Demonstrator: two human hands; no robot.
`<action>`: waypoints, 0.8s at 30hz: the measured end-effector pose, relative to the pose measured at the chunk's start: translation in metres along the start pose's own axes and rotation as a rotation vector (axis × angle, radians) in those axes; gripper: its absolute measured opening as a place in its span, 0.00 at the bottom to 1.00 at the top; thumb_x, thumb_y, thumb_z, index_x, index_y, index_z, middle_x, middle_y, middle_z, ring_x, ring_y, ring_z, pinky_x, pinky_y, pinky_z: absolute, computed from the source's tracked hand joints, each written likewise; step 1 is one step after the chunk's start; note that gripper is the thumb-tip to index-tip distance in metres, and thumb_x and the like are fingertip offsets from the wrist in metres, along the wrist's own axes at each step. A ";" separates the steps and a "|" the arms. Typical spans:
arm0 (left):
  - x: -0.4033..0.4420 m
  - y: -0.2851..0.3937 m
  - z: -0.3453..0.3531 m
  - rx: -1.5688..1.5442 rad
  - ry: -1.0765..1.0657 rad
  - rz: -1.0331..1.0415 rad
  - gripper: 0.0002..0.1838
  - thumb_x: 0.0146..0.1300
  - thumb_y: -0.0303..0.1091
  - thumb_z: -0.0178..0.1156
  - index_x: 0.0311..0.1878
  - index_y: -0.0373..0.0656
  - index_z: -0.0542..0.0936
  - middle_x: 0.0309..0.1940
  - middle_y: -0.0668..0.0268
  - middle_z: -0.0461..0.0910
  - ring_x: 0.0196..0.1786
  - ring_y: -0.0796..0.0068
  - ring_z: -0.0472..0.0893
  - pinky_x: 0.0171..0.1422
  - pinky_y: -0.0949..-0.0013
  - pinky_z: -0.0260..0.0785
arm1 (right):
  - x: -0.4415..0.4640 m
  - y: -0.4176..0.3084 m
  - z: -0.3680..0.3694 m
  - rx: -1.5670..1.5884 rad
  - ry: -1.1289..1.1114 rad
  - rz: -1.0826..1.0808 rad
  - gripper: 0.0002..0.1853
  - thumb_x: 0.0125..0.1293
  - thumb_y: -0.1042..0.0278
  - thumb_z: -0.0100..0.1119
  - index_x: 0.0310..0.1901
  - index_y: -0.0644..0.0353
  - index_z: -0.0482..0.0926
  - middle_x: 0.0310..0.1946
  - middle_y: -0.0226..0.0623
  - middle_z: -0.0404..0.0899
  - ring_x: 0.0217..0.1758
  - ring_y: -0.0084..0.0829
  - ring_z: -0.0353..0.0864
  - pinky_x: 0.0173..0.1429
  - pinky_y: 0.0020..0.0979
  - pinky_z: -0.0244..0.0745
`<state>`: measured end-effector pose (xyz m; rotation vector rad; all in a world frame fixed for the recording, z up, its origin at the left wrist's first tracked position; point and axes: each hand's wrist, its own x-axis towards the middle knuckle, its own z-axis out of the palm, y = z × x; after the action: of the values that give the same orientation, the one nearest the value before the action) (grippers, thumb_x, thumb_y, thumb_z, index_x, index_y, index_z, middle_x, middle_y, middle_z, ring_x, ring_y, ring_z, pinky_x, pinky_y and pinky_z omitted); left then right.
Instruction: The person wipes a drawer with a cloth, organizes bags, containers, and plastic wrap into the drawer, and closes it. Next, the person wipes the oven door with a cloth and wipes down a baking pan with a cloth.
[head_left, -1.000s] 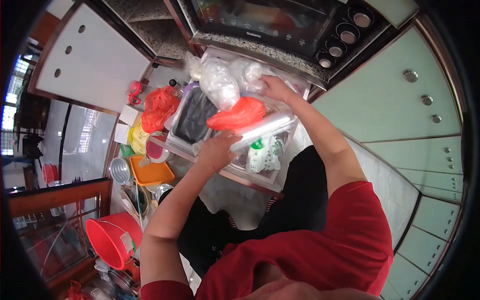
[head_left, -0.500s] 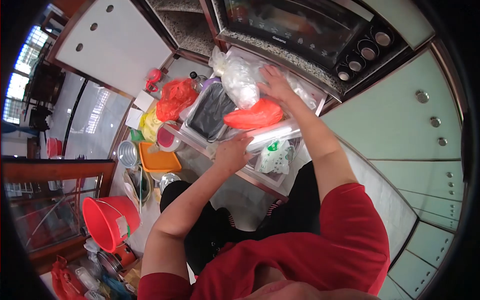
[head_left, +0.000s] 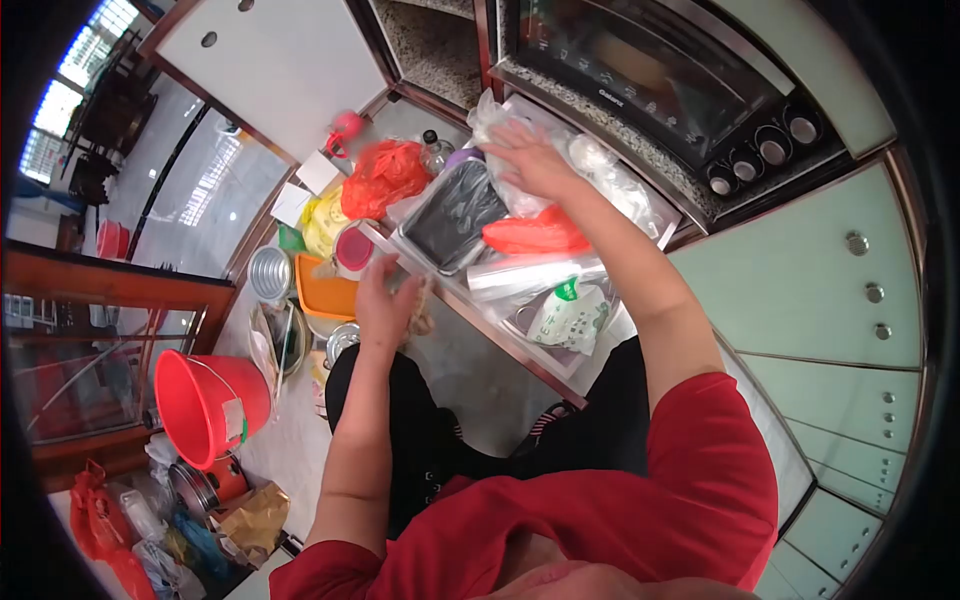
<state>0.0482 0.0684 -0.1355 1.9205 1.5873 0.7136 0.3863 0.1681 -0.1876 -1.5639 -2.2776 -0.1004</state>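
My right hand reaches into the pulled-out drawer, its fingers spread over a crumpled clear plastic bag. Just below that wrist lies a red plastic bag. My left hand hovers left of the drawer front, thumb apart from the fingers. Beside it is a blurred tan crumpled thing; whether they touch I cannot tell. Also in the drawer are a dark tray in clear plastic, a roll of clear film and a white bag with green print.
An oven sits above the drawer, with green cabinet fronts at right. On the floor to the left are a red bag, an orange tray, a metal tin and a red bucket. My knees flank the drawer.
My left hand has left the film roll and drawer front and moved left. The right hand has shifted onto the clear bag, which now lies flatter and further back. The view has turned slightly.
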 end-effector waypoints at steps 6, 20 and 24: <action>-0.009 -0.058 0.051 -0.488 -0.256 -0.513 0.48 0.54 0.42 0.71 0.72 0.34 0.55 0.38 0.54 0.81 0.37 0.70 0.82 0.40 0.68 0.74 | 0.023 0.003 0.020 -0.142 -0.080 0.152 0.25 0.52 0.63 0.66 0.55 0.43 0.78 0.53 0.36 0.70 0.51 0.45 0.75 0.50 0.48 0.76; 0.053 0.013 0.037 0.314 0.049 0.185 0.40 0.56 0.38 0.66 0.71 0.51 0.60 0.66 0.55 0.67 0.52 0.50 0.79 0.50 0.56 0.74 | 0.029 -0.034 0.084 -0.245 0.158 0.426 0.27 0.54 0.69 0.60 0.59 0.42 0.74 0.46 0.37 0.70 0.45 0.41 0.74 0.43 0.40 0.76; 0.089 0.021 0.042 0.293 -0.054 0.222 0.32 0.58 0.42 0.64 0.66 0.52 0.67 0.67 0.54 0.66 0.49 0.52 0.80 0.49 0.55 0.75 | 0.023 -0.023 0.075 -0.061 0.195 0.331 0.23 0.55 0.66 0.61 0.56 0.43 0.76 0.44 0.37 0.70 0.46 0.41 0.75 0.45 0.41 0.76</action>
<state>0.1066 0.1493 -0.1456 2.3345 1.5288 0.5329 0.3379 0.1998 -0.2454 -1.8514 -1.8590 -0.2245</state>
